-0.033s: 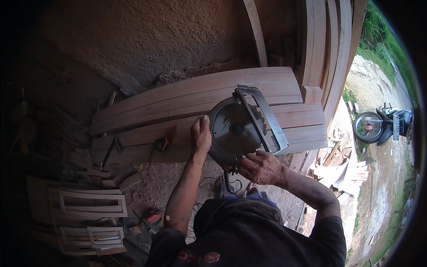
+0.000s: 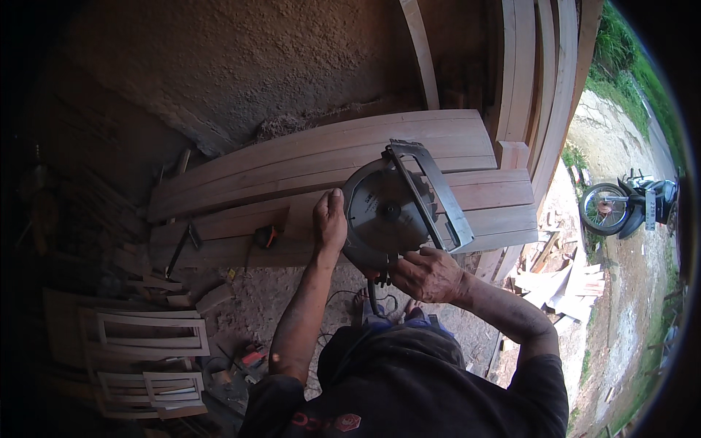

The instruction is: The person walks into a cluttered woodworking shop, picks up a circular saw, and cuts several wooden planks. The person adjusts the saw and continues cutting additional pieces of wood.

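A circular saw is held up over the boards, its round toothed blade facing me and its flat metal base plate slanting along its right side. My left hand grips the saw's left edge, thumb pointing up. Lower right of the blade, my right hand has its fingers curled in at the saw's underside; the part under them is hidden. Behind the saw lie long planed boards with dark lines along them. On the nearer boards rest a tape measure and a dark T-shaped hand tool.
Upright planks lean at the right, near a heap of wood offcuts. Wooden frames are stacked at the lower left. A cable lies on the floor by my feet. Outside at the right stands a motorcycle.
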`<state>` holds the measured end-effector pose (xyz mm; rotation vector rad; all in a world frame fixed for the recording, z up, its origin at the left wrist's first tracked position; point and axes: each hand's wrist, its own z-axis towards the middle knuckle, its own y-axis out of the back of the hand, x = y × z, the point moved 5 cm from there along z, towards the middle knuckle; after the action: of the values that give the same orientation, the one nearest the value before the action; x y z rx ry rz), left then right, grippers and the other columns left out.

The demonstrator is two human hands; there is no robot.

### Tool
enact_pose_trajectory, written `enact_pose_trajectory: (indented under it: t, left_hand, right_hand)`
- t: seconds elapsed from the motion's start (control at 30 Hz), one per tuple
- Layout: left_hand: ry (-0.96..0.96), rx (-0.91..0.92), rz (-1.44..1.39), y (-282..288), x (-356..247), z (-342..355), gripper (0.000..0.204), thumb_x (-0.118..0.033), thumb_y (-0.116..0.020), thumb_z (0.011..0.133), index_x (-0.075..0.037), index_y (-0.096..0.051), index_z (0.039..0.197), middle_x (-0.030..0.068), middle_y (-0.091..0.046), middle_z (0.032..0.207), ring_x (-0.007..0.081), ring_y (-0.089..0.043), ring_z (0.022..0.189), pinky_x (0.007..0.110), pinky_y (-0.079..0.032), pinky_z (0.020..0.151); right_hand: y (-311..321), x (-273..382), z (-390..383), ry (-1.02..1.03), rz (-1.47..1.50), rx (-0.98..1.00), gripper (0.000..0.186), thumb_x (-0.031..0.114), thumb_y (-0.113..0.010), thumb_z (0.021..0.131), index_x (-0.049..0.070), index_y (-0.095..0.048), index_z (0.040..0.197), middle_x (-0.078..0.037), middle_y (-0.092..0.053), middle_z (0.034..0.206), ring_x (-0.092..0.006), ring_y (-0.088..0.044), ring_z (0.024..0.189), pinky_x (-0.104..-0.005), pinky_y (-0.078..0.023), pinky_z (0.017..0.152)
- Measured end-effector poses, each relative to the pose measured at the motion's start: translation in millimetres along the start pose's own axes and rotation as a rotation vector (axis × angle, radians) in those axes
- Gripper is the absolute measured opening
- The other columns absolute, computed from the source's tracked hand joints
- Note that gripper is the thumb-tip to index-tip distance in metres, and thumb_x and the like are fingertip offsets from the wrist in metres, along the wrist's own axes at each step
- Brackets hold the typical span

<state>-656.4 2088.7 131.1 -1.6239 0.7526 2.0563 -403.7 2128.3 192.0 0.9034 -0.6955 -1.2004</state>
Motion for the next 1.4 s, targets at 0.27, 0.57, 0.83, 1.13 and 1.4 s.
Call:
enact_pose_trajectory:
  t: [0.27,0.57,0.83,1.13,1.4]
  left_hand:
    - [-0.001,-0.011,-0.014,-2.7,1.1,7.2,0.038,-0.03,-0.048,0.112,0.0,-0.061,0.092,-0.0038,-0.05,0.08,0.0076,-0.045,0.078,0.028,-0.042,0.072]
    - [-0.002,0.0,-0.027,-3.8,-3.7,6.3,0.037,-0.028,-0.047,0.112,-0.001,-0.058,0.09,-0.0058,-0.046,0.079,0.0068,-0.042,0.076,0.027,-0.04,0.07]
    - [-0.032,0.033,0.037,-4.5,-12.6,11.2,0.037,-0.03,-0.047,0.112,-0.001,-0.06,0.093,-0.0053,-0.047,0.08,0.0074,-0.043,0.078,0.027,-0.041,0.073]
    - [-0.019,0.059,-0.022,-3.0,-2.4,12.3,0.036,-0.03,-0.046,0.112,-0.002,-0.06,0.093,-0.005,-0.046,0.08,0.0078,-0.041,0.078,0.028,-0.04,0.072]
    - [-0.008,0.027,-0.039,-4.1,-2.0,12.1,0.036,-0.028,-0.046,0.112,-0.002,-0.059,0.092,-0.0056,-0.046,0.08,0.0073,-0.041,0.077,0.027,-0.039,0.071]
  right_hand:
    - [-5.7,-5.2,1.0,0.004,-0.008,-0.005,0.022,0.022,-0.066,0.085,0.016,-0.072,0.105,0.001,-0.056,0.092,-0.0128,-0.06,0.084,-0.0288,-0.047,0.064]
    - [-7.7,-5.2,-0.1,0.011,-0.008,0.004,0.02,0.022,-0.068,0.08,0.015,-0.071,0.099,0.0,-0.057,0.093,-0.0141,-0.062,0.086,-0.0296,-0.05,0.065]
    - [-0.1,-1.0,5.7,-0.049,-0.021,0.075,0.027,0.021,-0.067,0.086,0.016,-0.069,0.112,0.001,-0.06,0.101,-0.0139,-0.061,0.09,-0.0299,-0.05,0.07]
    - [1.1,-4.6,4.9,-0.042,-0.073,0.066,0.02,0.022,-0.066,0.087,0.021,-0.069,0.107,0.004,-0.062,0.1,-0.0116,-0.062,0.088,-0.0288,-0.05,0.069]
    - [1.1,-5.0,6.9,0.008,-0.04,0.009,0.016,0.023,-0.067,0.085,0.02,-0.069,0.1,0.005,-0.062,0.098,-0.0105,-0.062,0.085,-0.0267,-0.05,0.066]
